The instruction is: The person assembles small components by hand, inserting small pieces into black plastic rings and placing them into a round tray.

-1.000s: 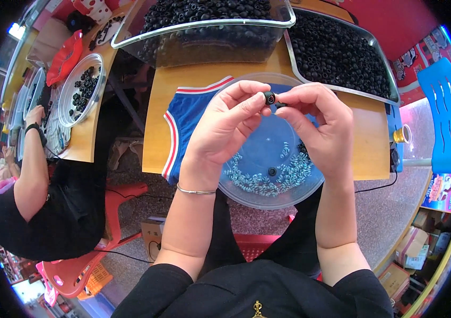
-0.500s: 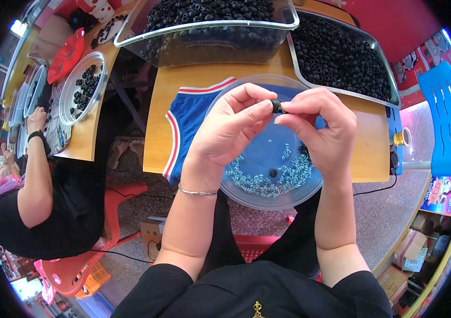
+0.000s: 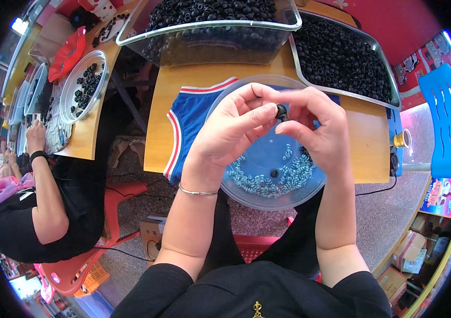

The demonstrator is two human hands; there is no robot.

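Note:
My left hand (image 3: 231,123) pinches a small round black plastic piece (image 3: 281,112) between thumb and fingers, above a clear round plastic tray (image 3: 231,197). Close against its right side is my right hand (image 3: 321,124), its forefinger stretched over the piece and its thumb held apart below. Whether a right fingertip touches the piece is hard to see. Small metal springs (image 3: 268,185) lie scattered in the near part of the tray, around one loose black ring-shaped piece (image 3: 274,173). More black pieces (image 3: 303,150) show partly behind my right hand.
A deep clear bin (image 3: 209,45) and a shallower tray (image 3: 348,95), both full of black pieces, stand at the back of the wooden table (image 3: 370,124). Blue cloth trimmed in red and white (image 3: 185,114) lies left. A co-worker (image 3: 50,212) sits beside another table at left.
My right forefinger and thumb have opened from their pinch, the forefinger reaching over the black piece. My left hand keeps its hold. The co-worker's arm has shifted.

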